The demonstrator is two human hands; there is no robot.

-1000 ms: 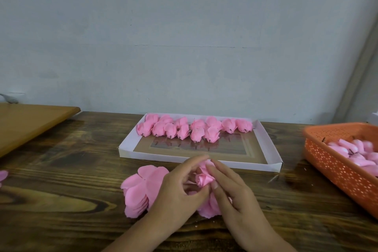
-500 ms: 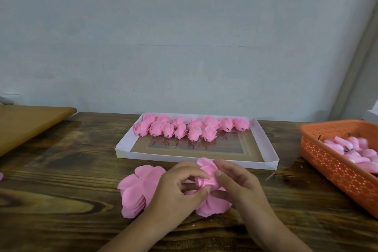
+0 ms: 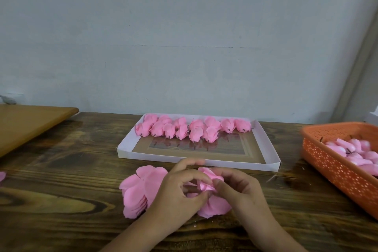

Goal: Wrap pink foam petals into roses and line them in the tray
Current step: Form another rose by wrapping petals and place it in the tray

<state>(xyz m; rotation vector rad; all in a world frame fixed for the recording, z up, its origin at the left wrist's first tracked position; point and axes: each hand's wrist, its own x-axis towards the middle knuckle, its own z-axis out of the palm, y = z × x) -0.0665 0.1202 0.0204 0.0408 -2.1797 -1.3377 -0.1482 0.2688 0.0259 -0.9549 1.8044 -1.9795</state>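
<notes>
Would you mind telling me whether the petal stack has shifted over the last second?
No. The petal stack still lies on the table just in front of the tray's front-left corner.

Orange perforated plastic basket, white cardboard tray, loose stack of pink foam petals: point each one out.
Orange perforated plastic basket [image 3: 335,168]: head view, front wall.
White cardboard tray [image 3: 266,145]: head view, right wall.
Loose stack of pink foam petals [image 3: 141,190]: head view, top petal.

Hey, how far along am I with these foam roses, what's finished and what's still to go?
Done: about a dozen finished roses sit along the far side of the white tray. In hand: your left hand and right hand are wrapping a petal round one rose bud. Left: the petal stack is still thick, more buds wait in the orange basket, and the tray's near half is unfilled.
</notes>
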